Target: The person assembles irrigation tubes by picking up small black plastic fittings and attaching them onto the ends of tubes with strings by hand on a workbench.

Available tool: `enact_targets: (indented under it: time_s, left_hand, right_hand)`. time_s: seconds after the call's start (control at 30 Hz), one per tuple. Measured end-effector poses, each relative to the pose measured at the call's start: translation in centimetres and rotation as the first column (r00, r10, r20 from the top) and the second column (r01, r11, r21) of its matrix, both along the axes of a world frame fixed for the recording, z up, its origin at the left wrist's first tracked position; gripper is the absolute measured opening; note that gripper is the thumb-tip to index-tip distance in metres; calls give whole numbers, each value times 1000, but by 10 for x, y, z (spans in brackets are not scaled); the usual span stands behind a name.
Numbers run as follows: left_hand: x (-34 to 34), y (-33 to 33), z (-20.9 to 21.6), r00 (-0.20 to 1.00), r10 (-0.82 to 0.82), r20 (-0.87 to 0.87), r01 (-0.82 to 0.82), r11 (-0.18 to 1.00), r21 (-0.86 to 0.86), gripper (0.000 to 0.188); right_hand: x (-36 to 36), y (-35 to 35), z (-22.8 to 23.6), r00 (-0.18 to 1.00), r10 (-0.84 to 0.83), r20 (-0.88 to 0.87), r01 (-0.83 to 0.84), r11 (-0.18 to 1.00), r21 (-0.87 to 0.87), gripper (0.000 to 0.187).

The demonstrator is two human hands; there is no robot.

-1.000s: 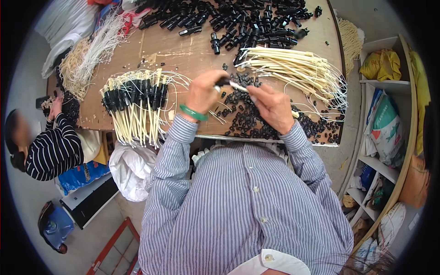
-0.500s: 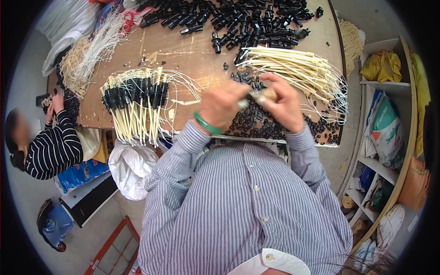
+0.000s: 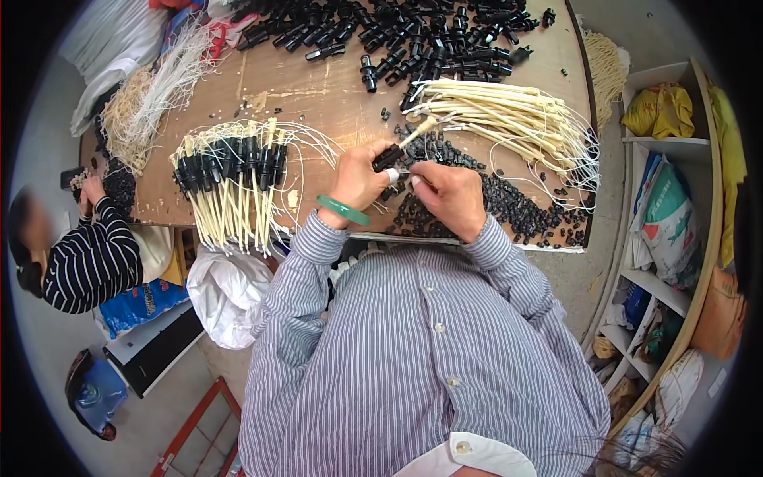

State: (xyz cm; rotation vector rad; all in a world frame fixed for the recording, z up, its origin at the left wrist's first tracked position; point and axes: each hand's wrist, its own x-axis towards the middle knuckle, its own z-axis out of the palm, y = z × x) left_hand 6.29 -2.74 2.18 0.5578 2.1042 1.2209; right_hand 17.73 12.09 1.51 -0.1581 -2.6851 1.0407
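Head view: left hand (image 3: 358, 179) and right hand (image 3: 451, 195) have shifted leftward since the earlier frame. Fingers of the left hand are clamped around a black connector (image 3: 387, 157), from whose far end a cream rod (image 3: 417, 132) slants toward the far right. Thumb and fingertips of the right hand are together just beside the connector's near end; whatever they pinch is too small to tell. Beneath both lies the brown table (image 3: 334, 91). Small black parts (image 3: 513, 203) spread to the right; a fitted bundle (image 3: 238, 163) lies left, loose cream rods (image 3: 501, 111) far right, and a connector heap (image 3: 429, 48) far.
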Motion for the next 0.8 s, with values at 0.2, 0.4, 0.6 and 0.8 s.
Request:
enact_targets:
  time_s: [0.2, 0.4, 0.6, 0.8]
  left_hand:
    - [1, -6, -6, 906, -198, -375, 171, 980, -105, 40]
    - [2, -3, 0, 904, -284, -321, 265, 959, -101, 41]
    - [0, 1, 0, 875, -420, -240, 422, 905, -46, 47]
    - [2, 2, 0, 898, -176, -404, 248, 960, 131, 37]
  right_hand:
    - [-3, 2, 7, 993, -91, -76, 92, 996, 8, 10]
    - [-4, 4, 0, 995, -26, -99, 26, 1000, -1, 9]
    - [-2, 2, 2, 995, 83, -62, -91, 987, -136, 14]
    - [-1, -3, 2, 998, 54, 45, -54, 999, -8, 11]
